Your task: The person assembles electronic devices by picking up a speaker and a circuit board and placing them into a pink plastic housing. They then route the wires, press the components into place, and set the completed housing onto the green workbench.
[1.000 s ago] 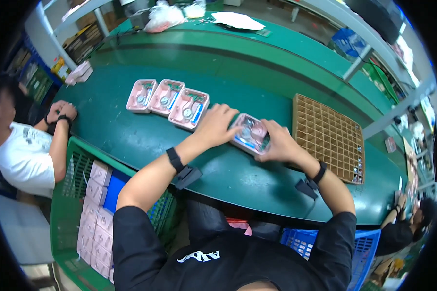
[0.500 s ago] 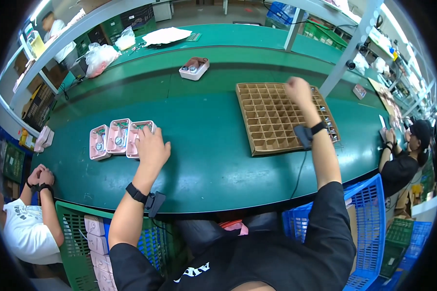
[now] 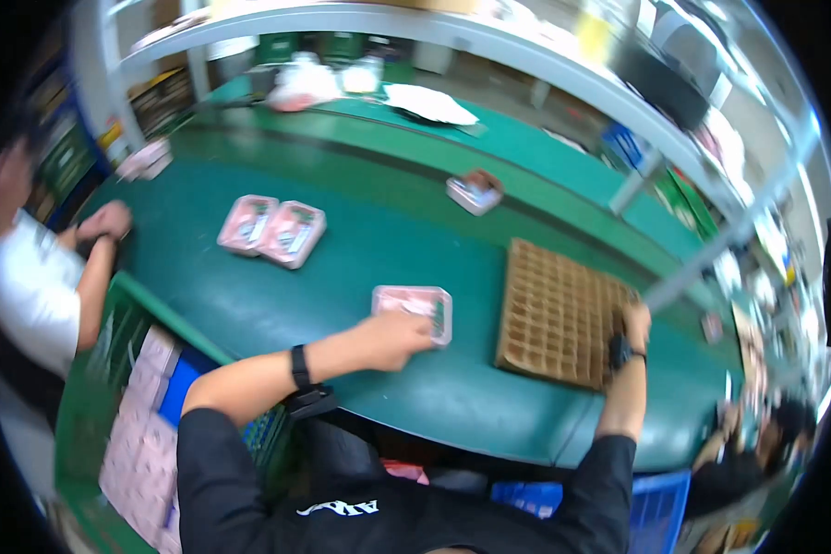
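A shallow pink plastic case (image 3: 399, 296), its inner side up, lies near the middle of the green bench. My left hand (image 3: 392, 340) is closed on its near edge, covering part of it. Two more pink cases (image 3: 247, 224) sit side by side farther left, with small parts inside. My right hand (image 3: 634, 321) is at the right side of a brown cardboard divider tray (image 3: 563, 319), over its compartments. Its fingers are blurred and point down, and I cannot see what they touch.
Another pink case (image 3: 475, 192) with brown material in it lies toward the back. A green crate (image 3: 88, 452) of pink cases stands at my left, a blue crate (image 3: 657, 503) at my right. A shelf post (image 3: 739, 235) rises behind the tray. Co-workers sit on both sides.
My left hand has brought one pink case rightward, away from the other two. My right hand has moved from above the tray down to its right side. The whole view has turned left.
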`<state>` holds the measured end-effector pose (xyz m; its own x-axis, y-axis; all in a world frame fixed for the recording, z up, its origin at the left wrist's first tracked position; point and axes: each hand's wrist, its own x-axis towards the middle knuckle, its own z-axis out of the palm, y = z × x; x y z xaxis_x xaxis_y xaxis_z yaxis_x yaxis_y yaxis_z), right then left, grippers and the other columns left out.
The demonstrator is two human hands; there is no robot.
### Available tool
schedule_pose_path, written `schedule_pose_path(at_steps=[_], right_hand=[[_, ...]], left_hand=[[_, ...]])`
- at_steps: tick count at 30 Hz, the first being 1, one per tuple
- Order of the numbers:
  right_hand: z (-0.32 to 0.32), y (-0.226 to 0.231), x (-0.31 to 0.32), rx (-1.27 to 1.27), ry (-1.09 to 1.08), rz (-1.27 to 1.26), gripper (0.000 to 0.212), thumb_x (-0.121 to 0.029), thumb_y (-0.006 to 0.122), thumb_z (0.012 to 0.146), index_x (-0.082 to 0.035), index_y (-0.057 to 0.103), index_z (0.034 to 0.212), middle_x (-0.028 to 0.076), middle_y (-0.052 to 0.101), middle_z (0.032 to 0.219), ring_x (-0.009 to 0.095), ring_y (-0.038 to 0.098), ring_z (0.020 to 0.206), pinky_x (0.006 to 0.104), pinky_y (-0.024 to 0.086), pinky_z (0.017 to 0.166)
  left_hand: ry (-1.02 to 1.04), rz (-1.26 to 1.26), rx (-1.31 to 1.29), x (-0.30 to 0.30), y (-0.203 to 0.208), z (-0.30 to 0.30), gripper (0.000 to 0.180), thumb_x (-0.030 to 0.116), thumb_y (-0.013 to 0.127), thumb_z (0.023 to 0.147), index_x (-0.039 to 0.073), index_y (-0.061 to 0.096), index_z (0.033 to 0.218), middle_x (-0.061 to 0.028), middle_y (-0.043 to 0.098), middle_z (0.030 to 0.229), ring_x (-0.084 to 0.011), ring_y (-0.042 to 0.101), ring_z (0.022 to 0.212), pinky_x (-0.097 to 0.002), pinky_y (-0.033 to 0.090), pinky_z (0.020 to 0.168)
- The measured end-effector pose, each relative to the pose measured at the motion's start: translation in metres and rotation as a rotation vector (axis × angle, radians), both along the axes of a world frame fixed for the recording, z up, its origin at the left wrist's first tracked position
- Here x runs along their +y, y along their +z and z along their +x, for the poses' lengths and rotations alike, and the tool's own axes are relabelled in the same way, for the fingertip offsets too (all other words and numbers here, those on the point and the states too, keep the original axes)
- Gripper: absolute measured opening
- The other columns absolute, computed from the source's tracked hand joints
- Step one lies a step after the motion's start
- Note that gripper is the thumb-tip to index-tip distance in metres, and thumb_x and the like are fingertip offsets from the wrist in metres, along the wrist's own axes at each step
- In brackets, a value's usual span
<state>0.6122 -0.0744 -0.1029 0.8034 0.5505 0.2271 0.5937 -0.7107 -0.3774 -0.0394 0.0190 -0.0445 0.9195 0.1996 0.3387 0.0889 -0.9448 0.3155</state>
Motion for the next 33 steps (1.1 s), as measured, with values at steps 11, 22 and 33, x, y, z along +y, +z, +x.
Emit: schedule_pose_path(at_steps=[11,22,33], right_hand=[[0.034,0.033,-0.024,-0.085,0.061,0.177,0.049,-0.035,0.075,0.085,0.008,0.075,0.106,0.034,0.073,0.098,0.051,0.070,0.094,0.0549,0.053,0.084],[0.127,-0.017,-0.007,-0.253,-0.075,-0.213,0.043,-0.050,0.074,0.090,-0.013,0.081,0.111,0.021,0.077,0.109,0.031,0.075,0.100,0.0551,0.059,0.084],[0.130,0.042,-0.003,0.910,0.832,0.898,0.023,-0.012,0.065,0.096,-0.002,0.070,0.116,0.020,0.075,0.102,0.033,0.070,0.085,0.0531,0.059,0.077]], left_hand=[[-0.139,0.066,-0.066,-0.004,-0.019,0.017,0.014,0.006,0.065,0.084,0.010,0.071,0.096,-0.0111,0.061,0.104,-0.0342,0.068,0.095,-0.0577,0.050,0.085],[-0.187,0.056,-0.074,-0.007,-0.026,0.025,0.007,0.009,0.067,0.083,0.008,0.072,0.088,-0.0160,0.061,0.102,-0.0371,0.067,0.093,-0.0512,0.053,0.077],[-0.136,0.172,-0.147,0.014,-0.063,0.054,0.015,0.015,0.067,0.083,0.014,0.079,0.091,-0.0154,0.067,0.105,-0.0377,0.067,0.096,-0.0533,0.053,0.079]])
